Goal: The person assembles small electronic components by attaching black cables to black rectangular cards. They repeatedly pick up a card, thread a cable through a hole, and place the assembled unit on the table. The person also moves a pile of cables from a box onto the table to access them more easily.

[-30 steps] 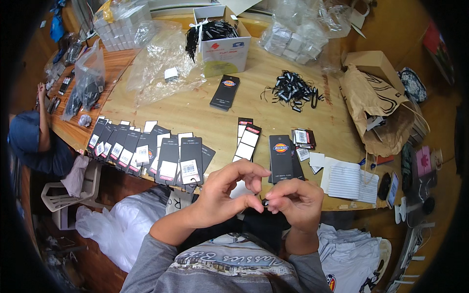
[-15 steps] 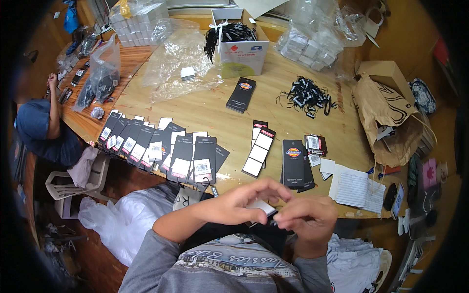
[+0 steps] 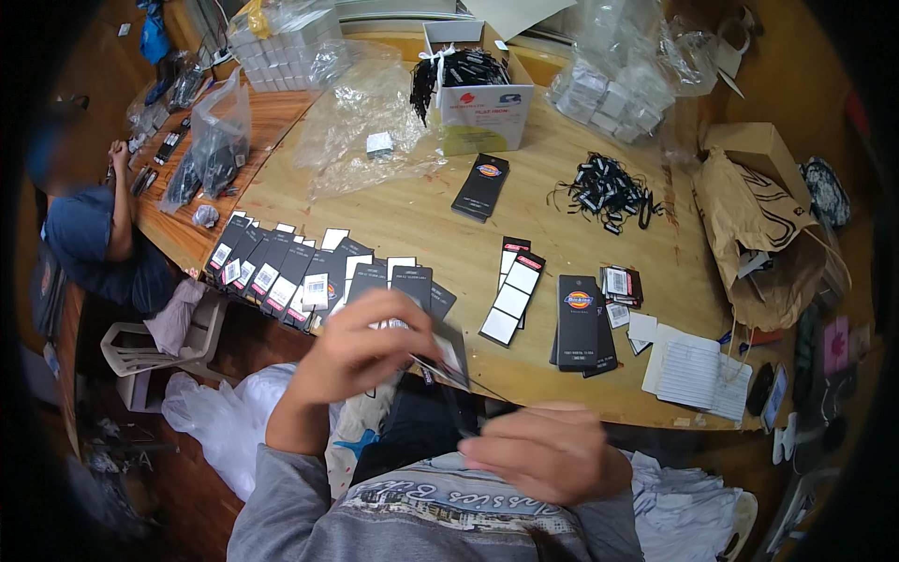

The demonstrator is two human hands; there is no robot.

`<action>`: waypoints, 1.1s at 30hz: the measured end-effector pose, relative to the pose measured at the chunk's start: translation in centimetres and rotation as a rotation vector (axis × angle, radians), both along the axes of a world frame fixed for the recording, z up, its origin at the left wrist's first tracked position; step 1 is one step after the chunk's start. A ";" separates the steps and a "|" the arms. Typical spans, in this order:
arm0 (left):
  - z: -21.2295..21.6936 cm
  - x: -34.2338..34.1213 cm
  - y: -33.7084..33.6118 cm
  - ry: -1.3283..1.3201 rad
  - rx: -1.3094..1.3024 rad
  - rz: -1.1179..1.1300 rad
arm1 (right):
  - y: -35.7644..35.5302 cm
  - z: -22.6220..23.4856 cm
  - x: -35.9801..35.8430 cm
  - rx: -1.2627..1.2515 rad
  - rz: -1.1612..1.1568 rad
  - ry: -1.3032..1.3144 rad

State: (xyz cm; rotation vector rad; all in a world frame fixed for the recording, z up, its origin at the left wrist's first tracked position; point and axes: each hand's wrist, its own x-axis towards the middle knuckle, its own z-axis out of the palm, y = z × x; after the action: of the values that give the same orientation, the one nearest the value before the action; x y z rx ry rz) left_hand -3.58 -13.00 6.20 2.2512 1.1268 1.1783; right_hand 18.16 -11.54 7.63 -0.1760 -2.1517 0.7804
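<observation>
Between the fingers of my left hand point(image 3: 365, 342), raised over the table's near edge, is a dark hang tag point(image 3: 455, 345) with a pale side. A thin black string point(image 3: 489, 390) stretches from it toward my right hand point(image 3: 548, 454), whose fingers are pinched on the string, lower and nearer my body. Left of there, overlapping black hang tags point(image 3: 292, 276) with white labels lie in a fanned row along the edge. Tags with white stickers point(image 3: 513, 298) and a stack of black tags point(image 3: 578, 318) lie to the right of my left hand. Blur hides the exact grip.
Black strings fill a box point(image 3: 482, 112) at the back, and a loose pile point(image 3: 607, 192) lies front-right of it. Another black tag stack point(image 3: 480, 185) sits mid-table. On the right are a notebook point(image 3: 688, 365) and paper bag point(image 3: 758, 225). A person point(image 3: 103, 244) sits far left.
My hands have moved apart: the left went left and up with the tag, the right went down and left. The string is now drawn out between them. The view has shifted slightly.
</observation>
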 end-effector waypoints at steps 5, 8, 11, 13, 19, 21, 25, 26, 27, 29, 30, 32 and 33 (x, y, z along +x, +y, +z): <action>-2.7 -2.7 1.4 0.186 0.184 0.373 | -0.7 -2.9 -2.8 0.092 0.039 -0.148; -5.1 -4.6 0.8 0.287 0.041 0.374 | -1.7 -3.8 -2.8 0.020 0.207 -0.350; -4.7 -4.1 0.2 0.365 -0.203 0.324 | -1.9 -5.4 -1.3 -0.064 0.330 -0.442; -3.5 -3.4 0.2 0.451 -0.261 0.289 | -0.6 -5.1 0.8 -0.135 0.292 -0.506; -2.1 2.0 5.0 0.293 -0.197 0.202 | 8.8 -4.8 10.8 -0.457 -0.910 -0.460; -3.3 4.9 7.4 0.323 -0.177 0.104 | 10.1 -5.7 11.4 -0.513 -0.757 -0.398; -6.2 6.3 11.2 0.648 -0.135 0.100 | 10.4 -5.5 8.3 -0.261 -0.619 -0.592; -6.4 6.2 11.9 0.666 -0.189 0.083 | 10.3 -5.8 7.6 -0.108 -0.608 -0.621; -6.4 6.1 12.5 0.683 -0.243 0.069 | 10.3 -5.5 7.2 -0.130 -0.594 -0.708; -6.6 6.1 12.8 0.681 -0.292 0.063 | 10.8 -4.4 6.4 -0.179 -0.562 -0.881; -6.6 6.2 12.8 0.663 -0.259 0.081 | 11.1 -4.5 6.4 -0.159 -0.561 -0.910; -6.6 6.4 12.3 0.623 -0.195 0.122 | 11.6 -4.8 6.2 -0.116 -0.552 -0.970; -6.4 6.6 11.9 0.618 -0.146 0.150 | 11.5 -4.8 6.0 -0.103 -0.566 -0.966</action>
State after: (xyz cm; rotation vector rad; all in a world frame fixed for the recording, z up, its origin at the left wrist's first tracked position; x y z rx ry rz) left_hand 3.00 -1.12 -0.22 2.5160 1.5618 0.4131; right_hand 24.20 -0.04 2.84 -1.3832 -2.6950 0.4976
